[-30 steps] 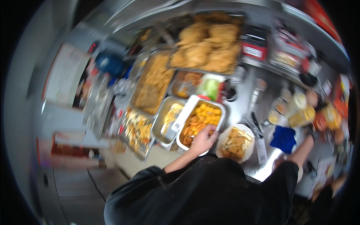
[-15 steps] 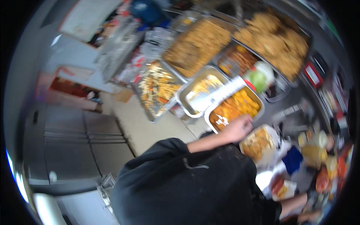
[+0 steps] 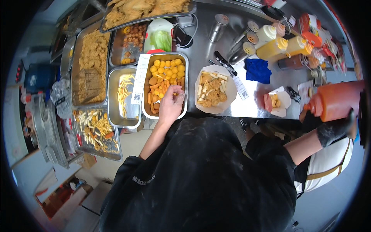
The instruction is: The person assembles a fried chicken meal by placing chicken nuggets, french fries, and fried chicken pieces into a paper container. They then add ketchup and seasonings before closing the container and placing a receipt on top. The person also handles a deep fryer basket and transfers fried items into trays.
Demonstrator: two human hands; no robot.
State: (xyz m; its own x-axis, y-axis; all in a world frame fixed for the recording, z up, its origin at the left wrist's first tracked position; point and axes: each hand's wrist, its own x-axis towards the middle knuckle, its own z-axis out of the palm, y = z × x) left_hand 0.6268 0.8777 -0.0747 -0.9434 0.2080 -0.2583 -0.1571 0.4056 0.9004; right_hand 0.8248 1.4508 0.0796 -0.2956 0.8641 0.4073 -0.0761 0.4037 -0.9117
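Observation:
My left hand [image 3: 172,103] hangs over the near end of a metal tray [image 3: 187,77] of yellow balls [image 3: 168,69] and orange-brown fried pieces [image 3: 155,91]. Its fingers are curled together; whatever lies in them is hidden. Out at the far right, my right hand [image 3: 338,128], in a dark glove, grips a large red sauce squeeze bottle [image 3: 335,101] lying sideways in the air, nozzle to the left. Between the hands, an open paper box [image 3: 227,104] of fried pieces and pale sticks rests on the steel counter. A smaller open box [image 3: 284,110] with fried pieces sits nearer the bottle.
Trays of fries [image 3: 124,94], breaded pieces [image 3: 92,50] and large fried cutlets [image 3: 133,11] crowd the left and back. Metal shakers [image 3: 242,53], sauce bottles [image 3: 272,48], a blue cloth [image 3: 258,71] and black tongs [image 3: 225,63] stand or lie along the right side.
The whole view has turned and become sharper. My left hand stays over the same tray. The red bottle at my right hand now looks larger and nearer the camera.

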